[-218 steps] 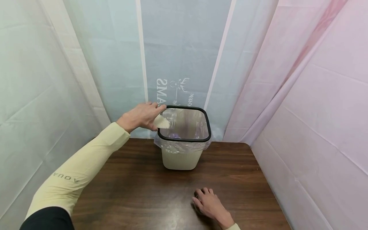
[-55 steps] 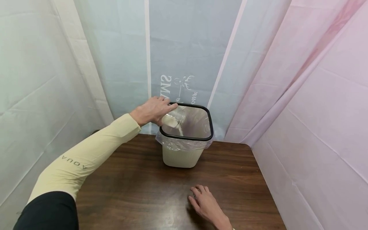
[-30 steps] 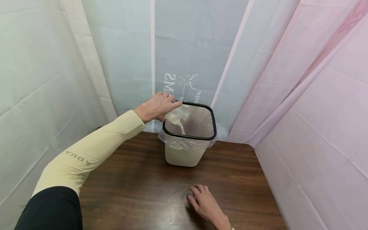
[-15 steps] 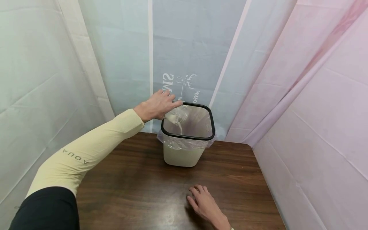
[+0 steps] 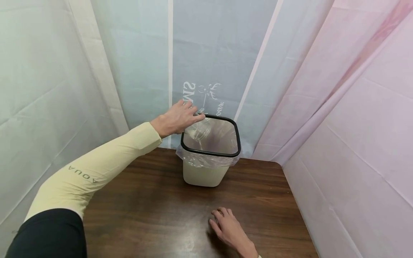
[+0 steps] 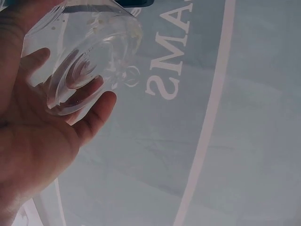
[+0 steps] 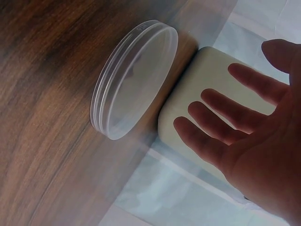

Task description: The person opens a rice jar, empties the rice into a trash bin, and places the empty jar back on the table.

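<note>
My left hand (image 5: 177, 118) holds a clear plastic jar (image 6: 89, 52) tipped sideways over the rim of a bin. Its mouth slants down into the bin, and a thin stream of white grains (image 5: 200, 144) falls from it. A little white stuff still shows in the jar. The pale bin (image 5: 204, 175) has a black rim and a see-through liner (image 5: 206, 161). My right hand (image 5: 230, 229) hovers low over the table with relaxed fingers and holds nothing. A clear round lid (image 7: 134, 87) lies flat on the table beneath it, hidden from the head view.
The dark wooden table (image 5: 145, 211) carries the bin at its far edge. Hanging cloth walls close in the back (image 5: 213, 43), the left side (image 5: 42, 89) and the right side (image 5: 361, 143).
My left hand has moved farther over the bin with the jar tipped more. The white grains in it have dwindled and the stream has thinned. My right hand has barely moved.
</note>
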The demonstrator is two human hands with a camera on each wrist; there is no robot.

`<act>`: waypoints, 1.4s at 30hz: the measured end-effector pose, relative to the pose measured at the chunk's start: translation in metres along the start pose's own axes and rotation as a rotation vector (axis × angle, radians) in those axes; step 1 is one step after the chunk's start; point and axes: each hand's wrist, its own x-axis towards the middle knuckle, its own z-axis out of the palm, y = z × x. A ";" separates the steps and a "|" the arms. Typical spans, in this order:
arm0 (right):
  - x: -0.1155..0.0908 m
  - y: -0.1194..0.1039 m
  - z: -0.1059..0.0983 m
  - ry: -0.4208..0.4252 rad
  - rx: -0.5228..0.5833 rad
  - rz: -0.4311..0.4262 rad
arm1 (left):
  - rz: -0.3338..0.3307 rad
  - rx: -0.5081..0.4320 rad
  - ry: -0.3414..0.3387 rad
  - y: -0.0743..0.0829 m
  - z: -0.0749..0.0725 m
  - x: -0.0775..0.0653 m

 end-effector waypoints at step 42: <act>0.002 0.011 0.003 -0.075 0.024 0.026 | 0.122 0.381 -0.273 0.035 0.001 0.035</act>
